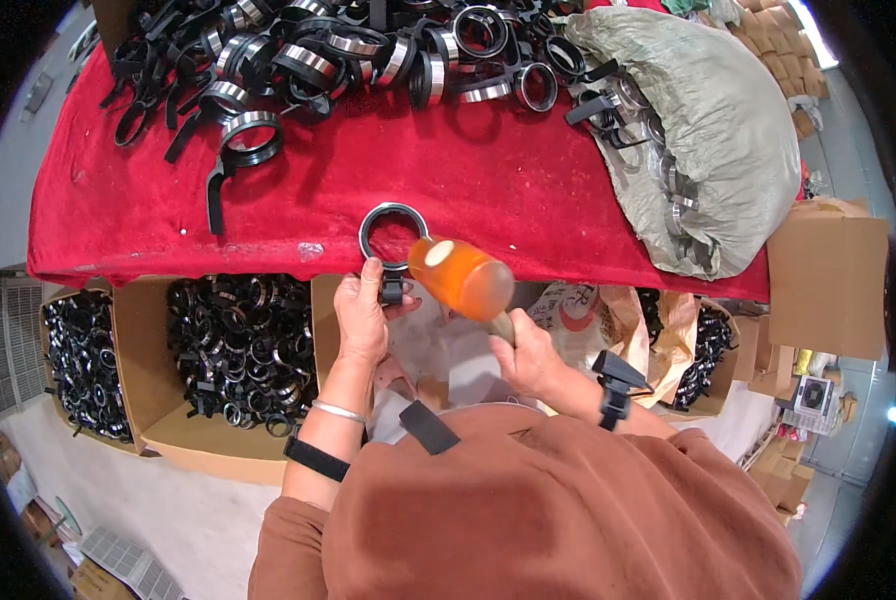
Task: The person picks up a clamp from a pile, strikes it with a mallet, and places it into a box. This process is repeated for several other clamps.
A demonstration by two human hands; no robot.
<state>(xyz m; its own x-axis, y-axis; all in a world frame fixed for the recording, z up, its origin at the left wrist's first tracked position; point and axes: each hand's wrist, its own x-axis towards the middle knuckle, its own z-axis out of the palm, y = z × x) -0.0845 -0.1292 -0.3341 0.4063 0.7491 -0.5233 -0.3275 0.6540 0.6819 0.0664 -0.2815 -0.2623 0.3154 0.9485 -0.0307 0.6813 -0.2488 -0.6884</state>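
At the near edge of the red cloth-covered table (318, 180), my left hand (361, 318) grips a black part with a silver-lined ring (365, 236). Its ring lies on the cloth, while the black stem points toward me between thumb and fingers. My right hand (530, 357) is wrapped round the handle of a mallet, just right of the ring. The amber-orange mallet head (458, 278) is slightly blurred and overlaps the ring's right side; whether they touch I cannot tell.
Similar ring parts (308, 62) are heaped along the table's far side. A grey-green sack (708, 130) with more stands at right. Below the table edge are cardboard boxes (208, 455) of ring parts at left and another box (713, 400) at right.
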